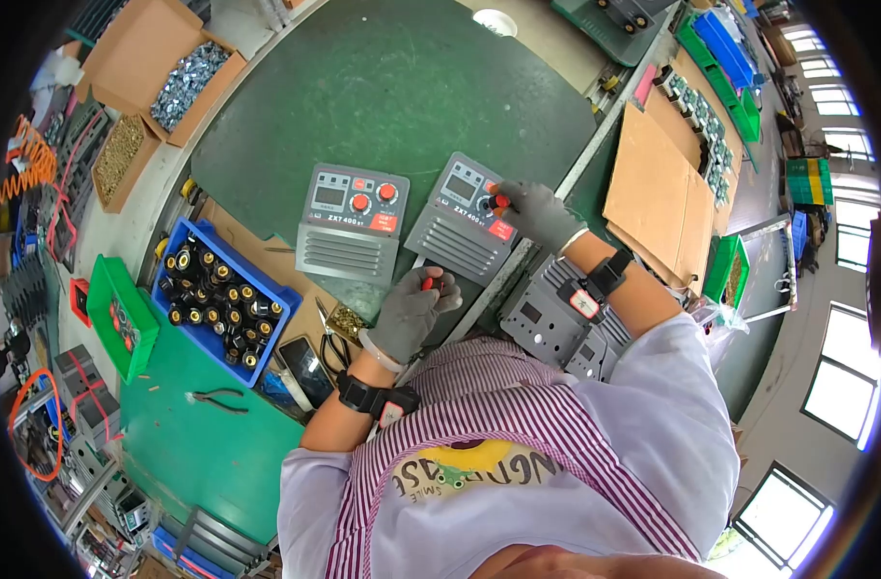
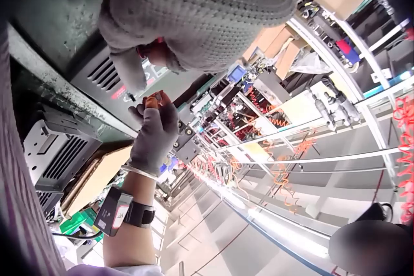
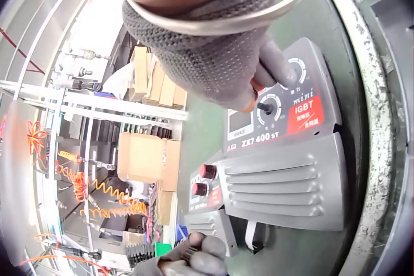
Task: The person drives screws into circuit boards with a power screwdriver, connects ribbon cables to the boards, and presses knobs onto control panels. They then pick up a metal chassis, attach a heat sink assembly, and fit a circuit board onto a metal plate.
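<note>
The right grey-gloved hand [image 1: 540,214] pinches a small round red knob [image 1: 500,201] at the grey louvred metal panel [image 1: 452,234] just left of it; the left grey-gloved hand [image 1: 403,315], fingers curled, grips a small red piece [image 1: 428,284]

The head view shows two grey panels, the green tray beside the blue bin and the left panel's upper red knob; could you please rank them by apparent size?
1. Left panel, right panel (partly covered by the right hand): too alike to rank
2. Green tray
3. Red knob
</note>
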Demonstrator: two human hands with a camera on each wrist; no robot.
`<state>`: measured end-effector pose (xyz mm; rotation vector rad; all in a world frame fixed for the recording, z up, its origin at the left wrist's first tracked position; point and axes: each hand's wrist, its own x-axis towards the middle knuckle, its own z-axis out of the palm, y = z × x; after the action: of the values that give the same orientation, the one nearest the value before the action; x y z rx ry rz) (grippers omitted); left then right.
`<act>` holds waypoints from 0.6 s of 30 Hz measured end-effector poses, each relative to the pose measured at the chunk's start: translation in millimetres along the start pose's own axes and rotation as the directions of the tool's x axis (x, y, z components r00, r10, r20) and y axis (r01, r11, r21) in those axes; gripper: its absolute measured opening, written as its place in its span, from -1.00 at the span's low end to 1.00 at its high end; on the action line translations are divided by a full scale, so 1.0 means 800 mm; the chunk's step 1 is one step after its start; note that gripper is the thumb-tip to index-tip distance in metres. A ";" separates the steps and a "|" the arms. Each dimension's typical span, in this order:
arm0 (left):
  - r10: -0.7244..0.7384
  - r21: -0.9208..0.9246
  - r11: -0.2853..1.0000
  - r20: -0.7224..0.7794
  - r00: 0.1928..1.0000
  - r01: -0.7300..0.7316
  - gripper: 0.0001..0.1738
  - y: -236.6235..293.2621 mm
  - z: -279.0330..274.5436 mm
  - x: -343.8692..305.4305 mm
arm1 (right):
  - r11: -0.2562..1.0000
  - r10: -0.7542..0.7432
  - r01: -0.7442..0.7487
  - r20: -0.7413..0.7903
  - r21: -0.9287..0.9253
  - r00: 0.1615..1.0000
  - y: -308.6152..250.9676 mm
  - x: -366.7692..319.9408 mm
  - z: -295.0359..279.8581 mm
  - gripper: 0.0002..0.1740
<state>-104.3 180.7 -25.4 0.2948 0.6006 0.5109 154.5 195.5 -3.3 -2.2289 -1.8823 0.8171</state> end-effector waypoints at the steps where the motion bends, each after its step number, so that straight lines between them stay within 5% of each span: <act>1: -0.027 0.003 1.000 -0.014 1.000 0.027 -0.77 0.008 0.006 -0.003 | 1.000 0.015 -0.015 0.009 -0.013 1.000 -0.001 0.002 0.003 -0.62; 10: -0.176 0.165 0.967 -0.118 0.977 0.194 -0.72 0.029 0.006 -0.012 | 0.984 0.093 -0.073 0.120 -0.162 0.988 -0.007 0.012 0.007 -0.65; 18: -0.117 0.170 0.975 -0.170 0.978 0.146 -0.69 0.018 0.002 -0.007 | 0.966 0.087 -0.050 0.135 -0.254 0.987 -0.014 0.015 0.013 -0.75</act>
<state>-112.5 189.2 -15.4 0.3866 0.8194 0.3538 140.6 207.0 -11.8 -2.4550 -2.0903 0.8133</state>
